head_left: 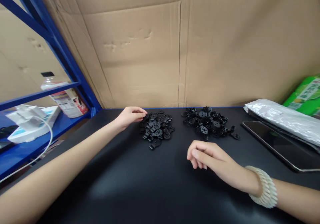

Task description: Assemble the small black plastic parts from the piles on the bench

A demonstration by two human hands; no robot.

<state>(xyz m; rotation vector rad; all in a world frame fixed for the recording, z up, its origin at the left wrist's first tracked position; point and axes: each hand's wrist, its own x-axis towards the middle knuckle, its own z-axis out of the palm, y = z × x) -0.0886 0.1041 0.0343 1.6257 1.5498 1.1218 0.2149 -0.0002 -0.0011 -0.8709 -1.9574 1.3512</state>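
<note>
My left hand (130,117) reaches in from the left, with its fingertips at the upper left edge of a pile of small black plastic pieces (157,126). Thumb and fingers are drawn together there; whatever is between them is hidden. The pieces have round, perforated heads and short clip-like ends. Farther right lies a second pile of similar black pieces (206,121), looser and more tangled. My right hand (208,155) is in front of this second pile, apart from it, with curled fingers and the thumb against them. Its palm is turned out of sight.
The black tabletop (140,190) ends at a cardboard wall (140,57). At right lie a dark-screened tablet (282,144), a silvery plastic package (287,117) and a green packet (306,95). On the blue rack at left are a bottle (67,99) and a power strip (37,124) with a white cable.
</note>
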